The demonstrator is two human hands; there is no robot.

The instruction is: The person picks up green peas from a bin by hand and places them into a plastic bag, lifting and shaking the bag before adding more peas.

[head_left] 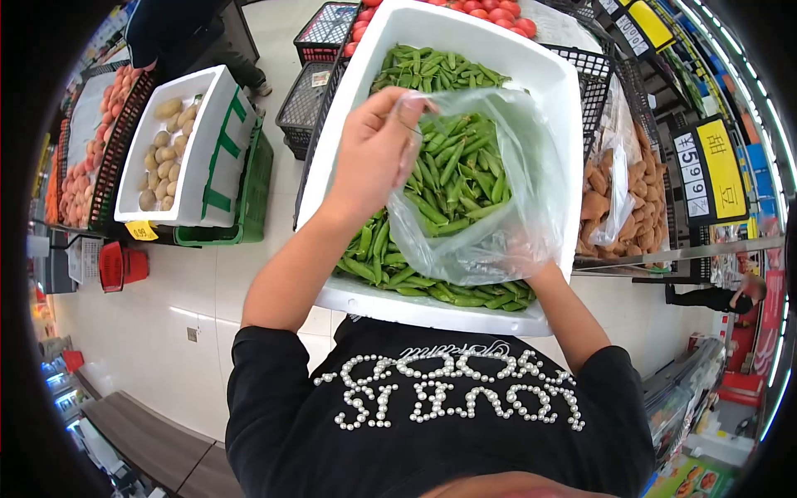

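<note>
Bright even shop light, sharp centre, fisheye edges (black vignette corners).

The plastic bag point(490, 207) is veiling the right hand point(521, 259), so its fingers are showing only as a blur through the film. The fingertips point(408, 104) of the left hand point(375, 158) are disappearing into the bag's gathered rim. Beyond those fingertips, the tomatoes point(490, 12) are running off the top edge.

pea pods point(452, 170) in bag point(506, 228), bag over crate point(552, 87)
</note>
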